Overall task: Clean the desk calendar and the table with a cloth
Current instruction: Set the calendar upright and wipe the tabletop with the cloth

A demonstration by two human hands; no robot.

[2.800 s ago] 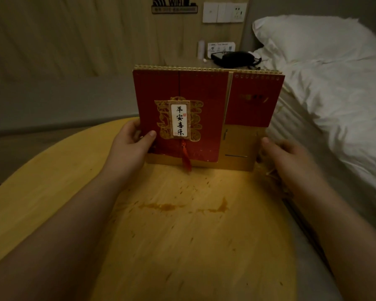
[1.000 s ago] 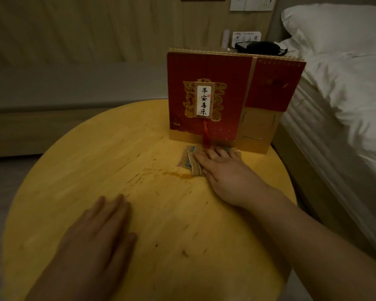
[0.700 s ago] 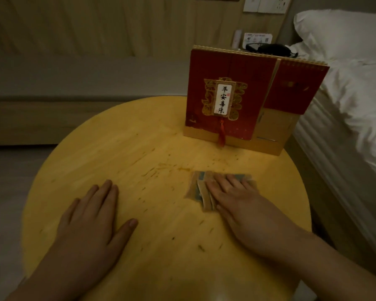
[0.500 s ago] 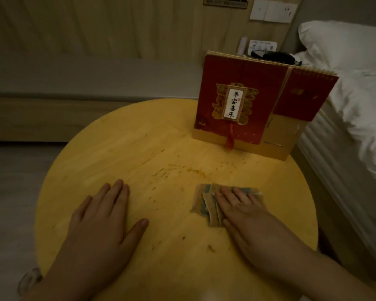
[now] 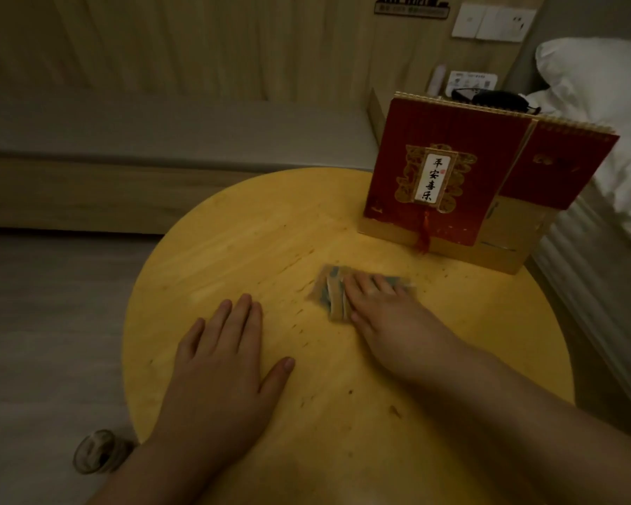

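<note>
Mid-frame, the right hand (image 5: 387, 315) presses flat fingers on the folded cloth (image 5: 330, 291) while the left hand (image 5: 223, 355) rests spread on the table (image 5: 234, 249), specks remaining, and the desk calendar (image 5: 467, 184) upper right looks unwiped.

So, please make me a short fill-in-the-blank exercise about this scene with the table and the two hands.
1. The right hand presses a folded ____ on the table.
2. The left hand lies ____ on the wood.
3. The desk calendar stands ____ at the table's far edge.

Missing words: cloth; flat; upright
</note>
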